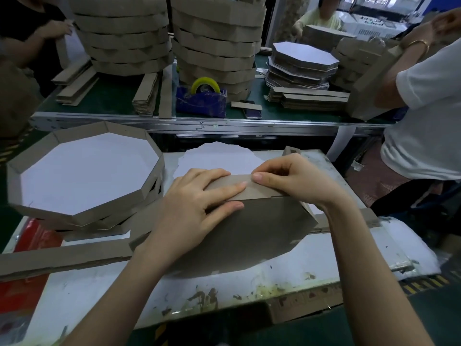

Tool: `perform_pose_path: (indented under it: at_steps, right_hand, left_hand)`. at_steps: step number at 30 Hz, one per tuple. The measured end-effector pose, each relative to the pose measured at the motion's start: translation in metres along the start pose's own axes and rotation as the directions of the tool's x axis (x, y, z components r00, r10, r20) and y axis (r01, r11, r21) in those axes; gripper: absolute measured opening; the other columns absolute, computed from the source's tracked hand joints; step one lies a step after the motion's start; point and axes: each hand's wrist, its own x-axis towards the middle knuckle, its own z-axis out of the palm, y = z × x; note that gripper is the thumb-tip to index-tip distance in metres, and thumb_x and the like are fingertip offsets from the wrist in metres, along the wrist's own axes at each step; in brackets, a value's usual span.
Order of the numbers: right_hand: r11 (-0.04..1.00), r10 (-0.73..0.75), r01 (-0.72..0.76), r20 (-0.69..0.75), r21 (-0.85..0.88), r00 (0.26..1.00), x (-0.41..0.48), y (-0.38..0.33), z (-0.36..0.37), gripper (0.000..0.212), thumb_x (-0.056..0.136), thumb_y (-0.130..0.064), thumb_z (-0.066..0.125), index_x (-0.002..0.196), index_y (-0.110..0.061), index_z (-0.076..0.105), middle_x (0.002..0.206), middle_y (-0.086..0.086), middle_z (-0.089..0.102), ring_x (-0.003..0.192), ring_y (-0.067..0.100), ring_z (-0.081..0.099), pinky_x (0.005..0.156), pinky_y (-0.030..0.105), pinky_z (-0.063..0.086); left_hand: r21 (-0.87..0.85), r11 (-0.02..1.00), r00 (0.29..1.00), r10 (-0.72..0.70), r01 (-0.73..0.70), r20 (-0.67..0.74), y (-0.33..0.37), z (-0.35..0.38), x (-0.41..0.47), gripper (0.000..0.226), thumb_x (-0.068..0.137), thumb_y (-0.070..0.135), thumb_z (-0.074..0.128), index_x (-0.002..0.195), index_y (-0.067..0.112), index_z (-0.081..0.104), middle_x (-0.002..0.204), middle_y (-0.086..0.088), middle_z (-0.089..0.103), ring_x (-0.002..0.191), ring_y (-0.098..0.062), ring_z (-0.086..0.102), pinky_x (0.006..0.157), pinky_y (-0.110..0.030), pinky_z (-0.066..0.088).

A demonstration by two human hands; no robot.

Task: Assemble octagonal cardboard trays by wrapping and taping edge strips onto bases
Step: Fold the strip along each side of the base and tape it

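Note:
A brown octagonal base lies tilted, brown side up, on the white worktable in front of me. An edge strip runs along its far edge. My left hand presses flat on the strip and base, fingers straight. My right hand pinches the strip's top edge between thumb and curled fingers. A long loose strip trails off to the left. Finished trays with white insides sit stacked at the left.
A tape dispenser with a yellow roll stands on the green conveyor behind. Tall tray stacks, flat bases and strip bundles crowd the conveyor. Other people work at the far left, back and right. White octagon sheets lie behind my hands.

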Motion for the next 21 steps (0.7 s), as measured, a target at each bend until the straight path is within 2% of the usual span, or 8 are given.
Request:
perform_pose_path:
  at_steps: [3,7,9,13,18,21]
  right_hand:
    - [0.999,0.039,-0.039,0.018,0.023,0.999,0.002,0.003,-0.005,0.032,0.081,-0.052,0.063,0.091,-0.025,0.077,0.088,-0.005,0.076,0.083,0.013,0.070,0.074,0.029,0.057]
    - [0.998,0.018,-0.016,-0.022,0.058,1.000,0.009,0.002,-0.003,0.025,0.088,-0.041,0.067,0.091,-0.017,0.076,0.087,0.010,0.074,0.078,0.027,0.068,0.071,0.038,0.055]
    - [0.997,0.023,-0.021,-0.016,0.071,1.000,0.009,0.003,0.000,0.022,0.090,-0.037,0.067,0.091,-0.017,0.076,0.086,0.011,0.075,0.073,0.023,0.066,0.070,0.037,0.054]
    - [0.995,0.034,-0.031,-0.025,0.092,0.999,0.008,0.007,0.003,0.018,0.091,-0.035,0.068,0.088,-0.019,0.077,0.085,0.012,0.074,0.070,0.013,0.061,0.064,0.025,0.049]
    - [0.993,0.046,-0.046,-0.002,0.111,0.999,0.005,0.013,0.003,0.020,0.092,-0.034,0.067,0.090,-0.017,0.077,0.087,0.006,0.075,0.073,0.007,0.064,0.067,0.019,0.050]
    - [0.991,0.048,-0.052,0.029,0.126,0.998,0.006,0.012,0.003,0.035,0.083,-0.047,0.067,0.089,-0.014,0.076,0.088,0.011,0.074,0.075,0.013,0.064,0.071,0.028,0.050]
  left_hand:
    - [0.020,1.000,1.000,0.009,-0.009,0.002,-0.001,0.001,0.001,0.043,0.090,0.055,0.043,0.126,0.039,0.060,0.130,0.004,0.058,0.119,-0.019,0.050,0.094,-0.039,0.043]
    - [0.068,0.997,0.999,0.040,-0.042,0.027,-0.003,0.001,0.001,0.042,0.093,0.053,0.040,0.131,0.043,0.054,0.136,0.002,0.054,0.122,-0.020,0.046,0.096,-0.037,0.039]
    - [0.064,0.997,0.999,0.038,-0.039,0.023,-0.005,0.001,0.001,0.040,0.094,0.052,0.041,0.130,0.043,0.056,0.136,0.002,0.054,0.122,-0.020,0.047,0.095,-0.039,0.041]
    - [0.054,0.998,0.999,0.019,-0.021,0.035,-0.004,0.000,0.002,0.037,0.094,0.053,0.040,0.128,0.048,0.054,0.136,0.004,0.054,0.122,-0.018,0.046,0.095,-0.040,0.041]
    - [0.079,0.997,0.999,0.012,-0.017,0.052,0.001,-0.001,0.001,0.038,0.094,0.053,0.038,0.127,0.049,0.057,0.135,0.006,0.056,0.123,-0.019,0.047,0.096,-0.041,0.040]
    - [0.140,0.990,0.998,0.017,-0.025,0.064,0.010,0.000,0.005,0.038,0.093,0.054,0.038,0.123,0.049,0.060,0.132,0.006,0.060,0.122,-0.020,0.050,0.098,-0.043,0.040]
